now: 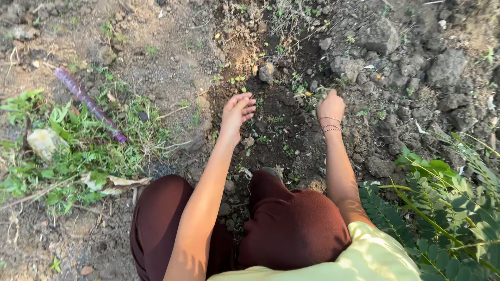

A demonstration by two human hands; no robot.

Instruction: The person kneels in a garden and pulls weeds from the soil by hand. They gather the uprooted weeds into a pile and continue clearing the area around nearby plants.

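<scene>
I squat over a patch of dark loose soil [284, 122] with my knees in maroon trousers below. My left hand [237, 110] hovers palm down over the left edge of the patch, fingers slightly apart and holding nothing. My right hand [330, 105], with thread bracelets at the wrist, reaches to the far side of the patch and closes on a small weed [312, 93] with pale dry stems. The fingertips are hidden in the plant.
Hard grey clods [411, 67] lie to the right and behind. A purple stalk [88, 103] and a pale stone [46, 143] rest in the grass at left. A leafy green plant [448, 208] stands at the right front. Small stone [266, 72] beyond the patch.
</scene>
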